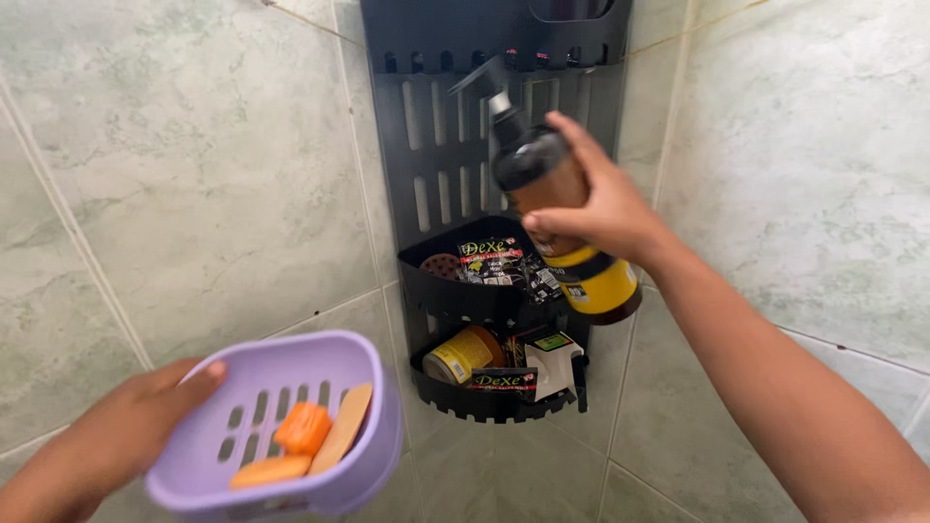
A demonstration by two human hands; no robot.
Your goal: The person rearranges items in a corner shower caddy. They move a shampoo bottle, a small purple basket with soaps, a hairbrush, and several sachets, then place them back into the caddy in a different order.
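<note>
My right hand (599, 199) grips a dark pump bottle (542, 165) with a yellow lower band, holding it tilted in the air just in front of the black corner shelf rack (441, 165). My left hand (126, 426) holds a lilac plastic soap basket (320, 363) by its left rim, low at the left. Inside the basket lie three orange and tan soap pieces (305, 431). The bottle's pump head points up and left, over the rack's slotted back panel.
The rack's upper tray (436, 291) holds dark sachets and a round brown item. The lower tray (455, 399) holds a yellow jar, a sachet and a white-and-green pack. Pale green marbled wall tiles (194, 194) meet in the corner behind the rack.
</note>
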